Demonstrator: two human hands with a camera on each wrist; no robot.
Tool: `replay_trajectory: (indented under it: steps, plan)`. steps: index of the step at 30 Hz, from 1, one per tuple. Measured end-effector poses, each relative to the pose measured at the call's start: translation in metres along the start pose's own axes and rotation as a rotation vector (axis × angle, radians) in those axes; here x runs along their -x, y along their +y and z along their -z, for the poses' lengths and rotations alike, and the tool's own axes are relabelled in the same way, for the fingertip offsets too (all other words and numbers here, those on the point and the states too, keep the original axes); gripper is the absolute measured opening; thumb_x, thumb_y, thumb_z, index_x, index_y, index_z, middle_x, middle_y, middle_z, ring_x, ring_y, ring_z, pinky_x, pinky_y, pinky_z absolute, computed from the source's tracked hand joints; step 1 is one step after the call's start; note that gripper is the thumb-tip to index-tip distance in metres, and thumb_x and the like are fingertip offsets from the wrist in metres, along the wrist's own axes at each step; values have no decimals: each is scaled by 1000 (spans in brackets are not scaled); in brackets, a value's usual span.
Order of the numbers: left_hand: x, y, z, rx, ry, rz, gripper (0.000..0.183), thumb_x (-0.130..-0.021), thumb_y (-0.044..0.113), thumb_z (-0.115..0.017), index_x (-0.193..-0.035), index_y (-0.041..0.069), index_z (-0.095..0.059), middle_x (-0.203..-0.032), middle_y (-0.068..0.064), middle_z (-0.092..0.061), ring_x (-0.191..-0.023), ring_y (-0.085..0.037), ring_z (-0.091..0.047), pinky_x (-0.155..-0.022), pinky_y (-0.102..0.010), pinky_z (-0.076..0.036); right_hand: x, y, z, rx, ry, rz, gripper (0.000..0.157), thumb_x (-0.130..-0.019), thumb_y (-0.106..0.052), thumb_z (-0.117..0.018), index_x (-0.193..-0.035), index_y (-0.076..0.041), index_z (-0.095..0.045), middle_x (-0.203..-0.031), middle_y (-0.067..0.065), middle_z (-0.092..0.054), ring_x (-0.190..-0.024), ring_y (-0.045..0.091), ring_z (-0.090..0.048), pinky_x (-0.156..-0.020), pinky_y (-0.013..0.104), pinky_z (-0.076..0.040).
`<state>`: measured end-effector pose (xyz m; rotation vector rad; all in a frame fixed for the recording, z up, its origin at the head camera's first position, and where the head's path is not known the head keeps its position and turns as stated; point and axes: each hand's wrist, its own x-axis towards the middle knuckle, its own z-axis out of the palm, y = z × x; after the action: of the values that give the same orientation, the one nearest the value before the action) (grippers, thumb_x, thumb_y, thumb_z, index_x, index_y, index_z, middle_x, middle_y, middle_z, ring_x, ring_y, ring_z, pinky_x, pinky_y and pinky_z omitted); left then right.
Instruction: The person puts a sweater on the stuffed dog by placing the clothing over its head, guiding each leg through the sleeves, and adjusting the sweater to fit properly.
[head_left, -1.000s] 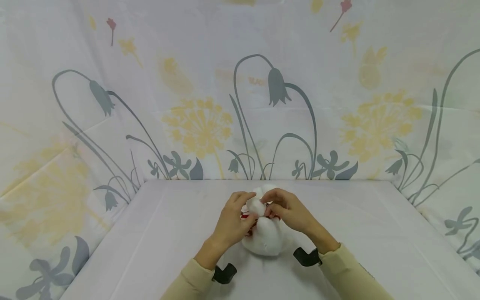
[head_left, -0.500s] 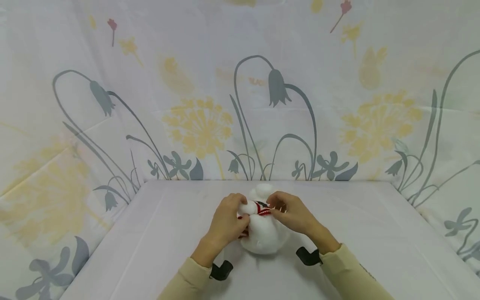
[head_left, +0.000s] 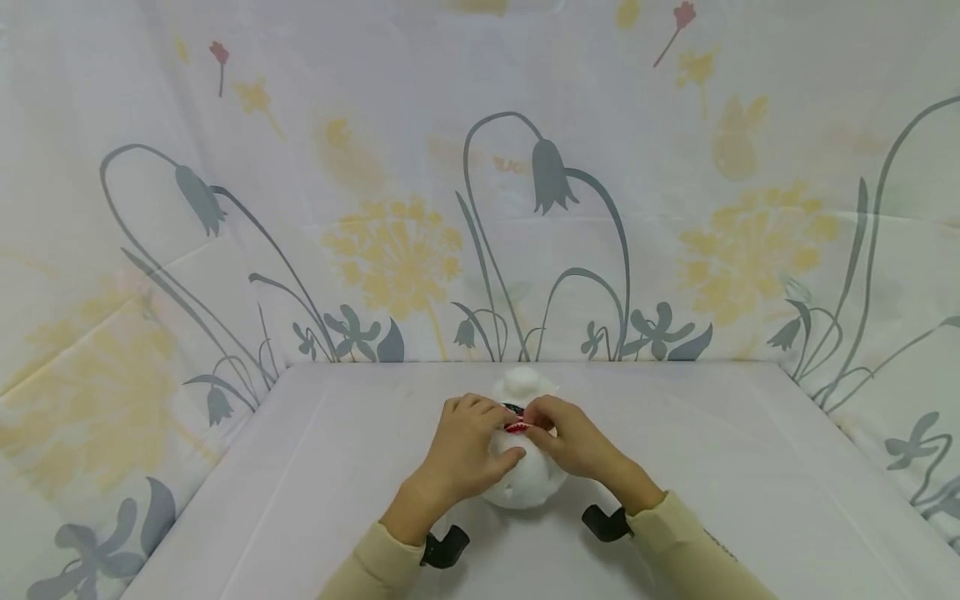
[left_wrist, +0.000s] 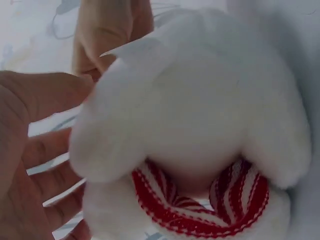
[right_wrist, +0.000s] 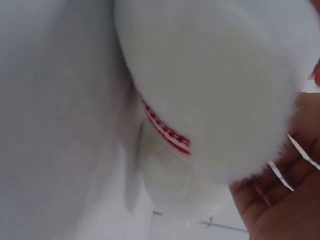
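A white plush toy (head_left: 525, 483) lies on the table in front of me, with a red and white striped scarf (head_left: 515, 427) round its neck. My left hand (head_left: 480, 433) grips the toy's body from the left, fingers curled over it and thumb on its front. My right hand (head_left: 534, 423) comes in from the right and pinches the scarf with its fingertips. In the left wrist view the plush toy (left_wrist: 195, 115) fills the frame, the scarf (left_wrist: 200, 212) loops below it, and my left hand (left_wrist: 35, 165) curves round its side. The right wrist view shows the toy (right_wrist: 215, 85) close up, a strip of scarf (right_wrist: 167, 131) and my right palm (right_wrist: 280, 205).
The table (head_left: 712, 467) is covered with a plain white cloth. A floral-printed sheet (head_left: 480, 183) hangs behind it and along both sides, closing the space in. Black wrist mounts (head_left: 446, 546) sit at my cuffs.
Both hands have drawn together over the toy's neck. The left hand let go of the toy's paw and now wraps the body; the right hand slid left onto the scarf.
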<state>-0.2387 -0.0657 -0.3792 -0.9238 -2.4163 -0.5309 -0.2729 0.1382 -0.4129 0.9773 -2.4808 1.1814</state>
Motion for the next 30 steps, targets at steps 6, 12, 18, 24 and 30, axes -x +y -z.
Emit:
replay_trajectory:
  steps: [6, 12, 18, 24, 30]
  plan:
    - [3, 0, 3, -54, -67, 71, 38, -76, 36, -78, -108, 19, -67, -93, 7, -66, -85, -14, -49, -75, -35, -36, -1, -13, -3, -51, 28, 31, 8, -93, -7, -61, -93, -15, -57, -86, -8, -60, -87, 11, -60, -79, 31, -50]
    - [2, -3, 10, -7, -176, 124, 18, -77, 32, -76, -90, 21, -69, -77, 11, -55, -78, -11, -43, -71, -32, -32, -1, -19, -6, -114, -13, 59, 5, -92, -12, -62, -95, -15, -60, -89, -6, -62, -86, 12, -61, -79, 31, -51]
    - [2, -11, 17, 53, -261, 195, 13, -78, 27, -73, -87, 19, -68, -78, 10, -56, -81, -14, -44, -75, -37, -33, 0, -14, -1, -87, -82, 40, 12, -87, -17, -70, -92, -16, -59, -86, -9, -59, -80, 8, -57, -75, 35, -50]
    - [3, -21, 22, 82, -291, 235, 12, -78, 24, -74, -86, 19, -66, -82, 9, -58, -86, -17, -47, -78, -41, -34, 4, -4, 4, -118, -205, -65, 18, -82, -19, -74, -91, -16, -59, -88, -6, -59, -83, 13, -58, -78, 42, -49]
    - [5, -21, 25, 78, -339, 202, 10, -79, 17, -68, -88, 20, -65, -87, 8, -58, -90, -18, -46, -82, -44, -34, 5, -1, -3, -106, -179, -1, 14, -86, -6, -68, -87, -13, -56, -84, -4, -57, -79, 11, -56, -72, 32, -49]
